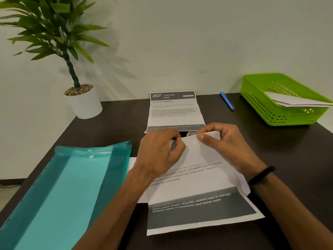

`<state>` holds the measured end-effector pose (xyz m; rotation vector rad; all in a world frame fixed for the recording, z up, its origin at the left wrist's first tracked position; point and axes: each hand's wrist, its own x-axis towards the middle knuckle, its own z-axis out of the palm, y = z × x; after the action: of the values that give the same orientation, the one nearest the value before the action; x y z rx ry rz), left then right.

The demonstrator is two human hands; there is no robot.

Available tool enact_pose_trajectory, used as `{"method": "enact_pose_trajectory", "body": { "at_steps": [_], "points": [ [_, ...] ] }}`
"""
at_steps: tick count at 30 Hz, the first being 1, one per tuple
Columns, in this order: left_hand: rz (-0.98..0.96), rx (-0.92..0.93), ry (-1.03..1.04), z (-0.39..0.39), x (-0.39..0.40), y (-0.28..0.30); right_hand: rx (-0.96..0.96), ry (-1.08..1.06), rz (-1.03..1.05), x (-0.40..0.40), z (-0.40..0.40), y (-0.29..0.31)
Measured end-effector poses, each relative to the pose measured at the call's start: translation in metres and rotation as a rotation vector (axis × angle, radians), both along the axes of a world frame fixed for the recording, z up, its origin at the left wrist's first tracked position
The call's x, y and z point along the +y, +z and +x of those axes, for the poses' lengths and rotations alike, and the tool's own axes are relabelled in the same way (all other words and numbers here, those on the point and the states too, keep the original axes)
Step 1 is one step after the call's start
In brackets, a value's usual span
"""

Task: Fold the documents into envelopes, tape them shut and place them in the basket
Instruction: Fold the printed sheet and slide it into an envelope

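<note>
Left hand (160, 150) and right hand (223, 141) meet, fingers curled, pinching.

The hands (189, 147) hide most of the tape roll (191, 133).

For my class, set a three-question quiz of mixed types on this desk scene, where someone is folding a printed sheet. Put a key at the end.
1. True or false: the green basket already holds folded paper.
2. Which object lies between the basket and the creased sheet headed 2637? A) scissors B) blue pen C) stapler
3. Fill in: the left hand and right hand both pinch the far edge of the ____.

Key: 1 true; 2 B; 3 printed sheet. The teal folder and potted plant are on the left.
</note>
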<state>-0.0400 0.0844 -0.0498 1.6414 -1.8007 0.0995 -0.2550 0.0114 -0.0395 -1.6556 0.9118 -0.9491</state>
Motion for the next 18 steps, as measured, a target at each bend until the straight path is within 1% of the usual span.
{"method": "enact_pose_trajectory", "body": {
  "at_steps": [6,10,14,18],
  "points": [
    [-0.034,0.051,0.035,0.018,-0.002,0.003,-0.053,-0.121,-0.017,-0.009,-0.009,0.001],
    [-0.075,0.153,0.063,0.029,-0.004,0.003,-0.092,-0.178,0.007,-0.012,-0.012,0.002],
    [-0.054,0.326,0.056,0.027,-0.008,-0.001,-0.096,-0.193,0.039,-0.013,-0.011,0.002],
    [-0.073,0.383,0.080,0.031,-0.008,-0.001,-0.097,-0.205,0.072,-0.013,-0.011,0.004]
  ]
}}
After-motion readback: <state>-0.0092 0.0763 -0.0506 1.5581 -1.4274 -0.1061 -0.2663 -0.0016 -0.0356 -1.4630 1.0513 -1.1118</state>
